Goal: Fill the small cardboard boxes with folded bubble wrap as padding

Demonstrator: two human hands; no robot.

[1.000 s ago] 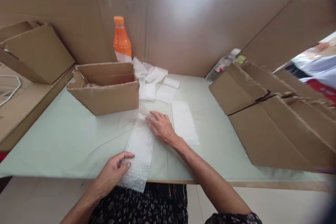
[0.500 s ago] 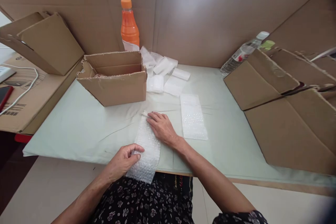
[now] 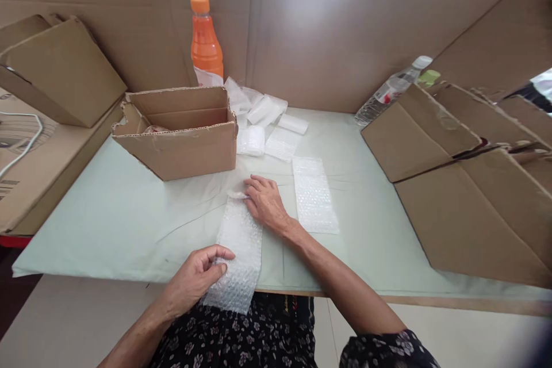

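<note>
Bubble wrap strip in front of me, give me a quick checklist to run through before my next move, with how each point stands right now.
1. Left hand has the near end of the bubble wrap strip: ok, thumb and fingers pinch it where it hangs over the table edge.
2. Right hand holds the far end down: ok, fingers press flat on it.
3. Strip lies straight and flat: ok, though the far tip looks slightly curled.
4. Anything on the strip to wrap: cannot tell, nothing shows on it.
5. Second bubble wrap sheet is apart: ok, it lies flat to the right, not touching.
6. Open cardboard box within reach: ok, contents mostly hidden.
</note>
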